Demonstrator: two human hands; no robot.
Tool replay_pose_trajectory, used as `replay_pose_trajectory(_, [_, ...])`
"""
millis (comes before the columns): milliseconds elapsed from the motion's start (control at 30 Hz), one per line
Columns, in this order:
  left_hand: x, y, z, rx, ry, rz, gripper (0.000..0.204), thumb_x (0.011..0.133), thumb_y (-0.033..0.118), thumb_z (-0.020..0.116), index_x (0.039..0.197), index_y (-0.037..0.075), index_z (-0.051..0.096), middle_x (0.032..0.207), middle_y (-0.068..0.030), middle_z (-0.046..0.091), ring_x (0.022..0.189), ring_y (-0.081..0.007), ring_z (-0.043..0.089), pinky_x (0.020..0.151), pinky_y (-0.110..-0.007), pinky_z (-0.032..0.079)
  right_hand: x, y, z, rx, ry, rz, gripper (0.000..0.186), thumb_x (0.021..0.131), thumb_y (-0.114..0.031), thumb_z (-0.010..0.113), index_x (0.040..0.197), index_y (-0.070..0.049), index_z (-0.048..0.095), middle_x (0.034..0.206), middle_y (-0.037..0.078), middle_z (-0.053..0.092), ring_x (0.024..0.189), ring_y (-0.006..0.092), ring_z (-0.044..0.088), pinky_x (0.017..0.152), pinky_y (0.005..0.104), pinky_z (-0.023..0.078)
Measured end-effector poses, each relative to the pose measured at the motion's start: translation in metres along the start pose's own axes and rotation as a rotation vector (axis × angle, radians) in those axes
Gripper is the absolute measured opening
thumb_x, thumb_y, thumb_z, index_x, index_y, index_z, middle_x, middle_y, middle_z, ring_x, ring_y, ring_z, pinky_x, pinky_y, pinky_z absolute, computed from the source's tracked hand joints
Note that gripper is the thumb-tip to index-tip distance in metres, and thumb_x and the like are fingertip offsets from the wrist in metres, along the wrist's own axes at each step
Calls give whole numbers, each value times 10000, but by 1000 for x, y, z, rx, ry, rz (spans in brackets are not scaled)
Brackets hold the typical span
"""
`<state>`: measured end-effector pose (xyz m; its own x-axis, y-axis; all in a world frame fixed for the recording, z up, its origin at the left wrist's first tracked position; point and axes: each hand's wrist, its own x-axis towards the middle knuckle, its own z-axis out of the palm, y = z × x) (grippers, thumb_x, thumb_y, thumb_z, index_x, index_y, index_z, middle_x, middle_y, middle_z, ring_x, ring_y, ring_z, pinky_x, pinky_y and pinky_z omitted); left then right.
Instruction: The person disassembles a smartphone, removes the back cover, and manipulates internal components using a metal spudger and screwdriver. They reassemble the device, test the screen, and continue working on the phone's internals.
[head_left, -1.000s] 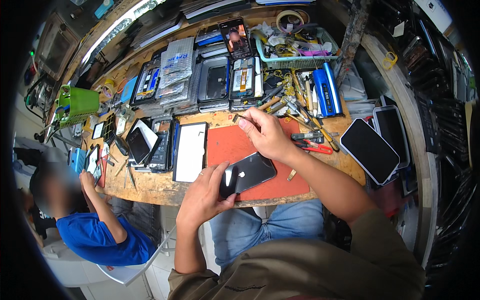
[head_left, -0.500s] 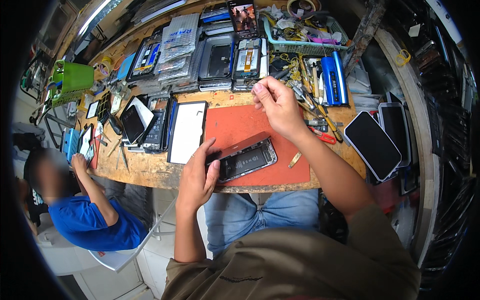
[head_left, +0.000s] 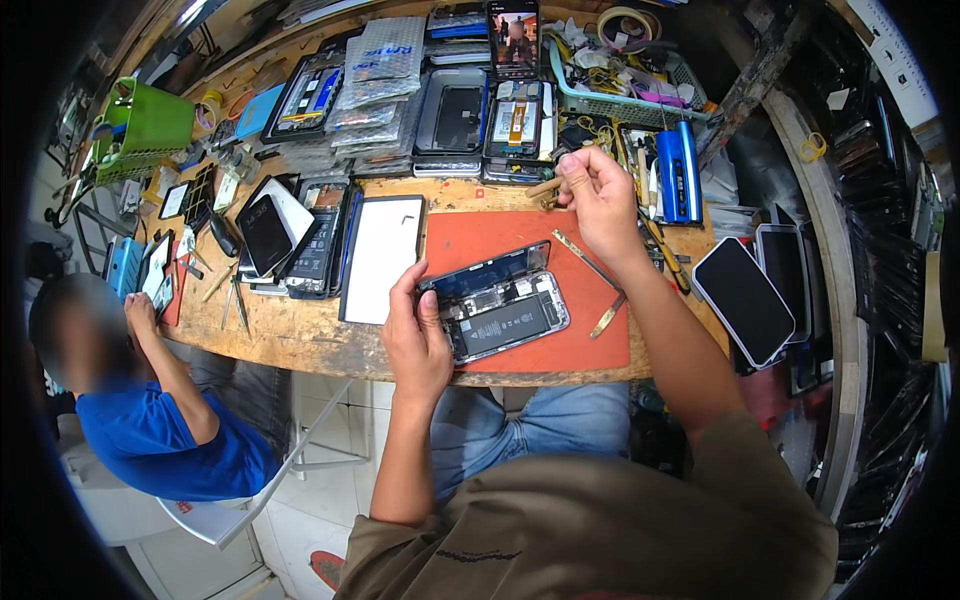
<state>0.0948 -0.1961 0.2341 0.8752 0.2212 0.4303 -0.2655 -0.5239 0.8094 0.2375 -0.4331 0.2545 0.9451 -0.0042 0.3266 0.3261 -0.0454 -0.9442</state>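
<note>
Left grip (head_left: 418,338) holding opened phone (head_left: 508,325), near edge finger-hidden; right grip (head_left: 606,205) by brown handle (head_left: 544,188), cannot tell if holding

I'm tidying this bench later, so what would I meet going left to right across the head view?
Green plastic basket, wearer's bare left hand, opened dark rectangular phone, wearer's bare right hand, glossy blue elongated device, white-edged black rectangular screen.

left end of open phone (head_left: 508,322) hidden behind left hand (head_left: 418,338), co-worker's head (head_left: 84,330) blurred
</note>
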Motion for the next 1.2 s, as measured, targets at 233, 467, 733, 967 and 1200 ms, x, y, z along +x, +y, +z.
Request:
replay_pose_trajectory(233, [2,5,6,203,30,205,435,1043,-64,537,1476,-21,535,1264,-271,661,1158,-465,670,947,-491,557,4,-24,-10,-72,78,-29,204,1087,-171,684,1206,-13,737,1006,-3,624,859,64,600,701,216,516])
replay_pose_trajectory(467, [3,1,3,135,-23,147,482,1060,-73,486,1539,-24,492,1271,-274,645,1167,-451,650,1001,-488,515,-59,-75,-19,-134,-232,-20,109,999,-54,755,1094,-2,738,932,15,719,814,62,642,718,250,509])
replay_pose_trajectory(733, [4,-1,0,34,-94,-8,449,1088,-27,475,1537,-27,494,1438,-262,617,1315,-428,619,1109,-469,479,-100,-49,9,-531,-366,-450,213,870,44,748,1075,-11,725,1007,142,698,865,333,700,756,412,576])
replay_pose_trajectory(967, [4,-4,-3,20,-104,-10,426,1112,7,464,1536,-5,496,1392,-219,652,1232,-298,649,1043,-394,504,-100,-37,34,-691,-362,-609,125,828,-18,776,949,-45,755,917,68,630,817,250,643,691,377,531])
replay_pose_trajectory(1200, [3,-4,-2,-87,-93,-4,386,1090,-18,475,1472,-28,530,1413,-252,648,1297,-421,647,1093,-466,493,-100,-30,37,-784,-375,-704,213,764,-31,796,976,-47,785,929,50,674,832,237,637,683,371,478])
